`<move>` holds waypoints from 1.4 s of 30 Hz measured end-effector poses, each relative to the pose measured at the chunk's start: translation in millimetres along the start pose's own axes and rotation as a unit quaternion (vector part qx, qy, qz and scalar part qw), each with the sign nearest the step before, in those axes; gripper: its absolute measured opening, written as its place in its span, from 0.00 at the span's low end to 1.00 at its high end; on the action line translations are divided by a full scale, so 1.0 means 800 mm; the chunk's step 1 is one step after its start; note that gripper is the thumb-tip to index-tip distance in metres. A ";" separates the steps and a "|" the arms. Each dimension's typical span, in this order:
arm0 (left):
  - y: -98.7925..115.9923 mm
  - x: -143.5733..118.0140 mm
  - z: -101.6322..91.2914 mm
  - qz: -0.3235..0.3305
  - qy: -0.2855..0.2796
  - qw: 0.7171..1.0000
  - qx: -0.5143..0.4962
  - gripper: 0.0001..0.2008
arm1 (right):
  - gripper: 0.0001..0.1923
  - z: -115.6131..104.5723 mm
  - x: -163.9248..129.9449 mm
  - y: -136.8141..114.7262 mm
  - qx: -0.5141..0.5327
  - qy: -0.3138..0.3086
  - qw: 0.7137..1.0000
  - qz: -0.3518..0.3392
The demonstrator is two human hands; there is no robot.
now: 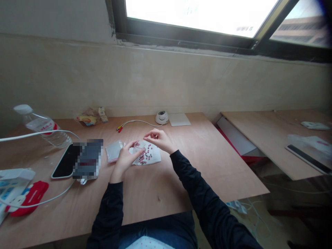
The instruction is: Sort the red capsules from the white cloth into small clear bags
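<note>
My left hand (126, 158) curves its thumb and fingers around a small clear plastic container (139, 145); whether it is a bag or a cup I cannot tell. Just right of it and higher, my right hand (158, 139) has its thumb and fingertips pinched together, and anything between them is too small to make out. Below both hands lies a white sheet (156, 157) on the table. Several small dark-red pieces (145, 155) are scattered over it. A stack of clear plastic bags (113, 151) rests beside my left hand.
On the wooden table (160, 193) to the left are a phone (64, 162), a pixelated item (88, 159), a tilted water bottle (46, 128) and a red case (33, 199). Behind stand a white dome camera (162, 117), a white square (179, 119) and snack wrappers (89, 118).
</note>
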State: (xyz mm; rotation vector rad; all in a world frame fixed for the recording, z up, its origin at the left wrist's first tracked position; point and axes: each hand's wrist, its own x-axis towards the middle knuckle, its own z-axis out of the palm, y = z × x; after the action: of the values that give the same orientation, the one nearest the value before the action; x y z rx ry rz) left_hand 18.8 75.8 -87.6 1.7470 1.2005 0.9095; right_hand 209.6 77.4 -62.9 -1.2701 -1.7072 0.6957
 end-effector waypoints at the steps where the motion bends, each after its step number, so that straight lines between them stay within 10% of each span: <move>1: 0.000 0.000 0.000 0.003 -0.003 1.000 -0.002 0.25 | 0.13 0.000 0.002 -0.003 -0.002 -0.009 1.000 -0.003; 14: -0.009 0.003 -0.011 -0.006 0.050 0.998 -0.049 0.24 | 0.07 0.034 -0.010 0.094 -0.131 -0.067 0.981 0.123; 23: 0.000 0.003 -0.015 -0.018 0.072 0.996 -0.051 0.24 | 0.06 0.036 -0.007 0.086 -0.100 -0.046 0.989 0.098; 33: -0.013 0.003 -0.005 0.000 -0.004 1.000 -0.019 0.25 | 0.18 0.013 0.009 0.003 0.034 -0.006 0.999 0.004; 42: -0.014 0.003 -0.013 -0.007 0.003 0.997 -0.082 0.25 | 0.09 0.038 0.006 0.079 -0.089 -0.067 0.990 0.085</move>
State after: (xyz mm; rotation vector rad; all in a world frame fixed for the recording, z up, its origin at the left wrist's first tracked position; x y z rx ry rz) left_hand 6.4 83.0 -93.3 1.6044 1.1087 0.9776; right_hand 211.1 104.2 -127.6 -1.5366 -1.8178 0.7558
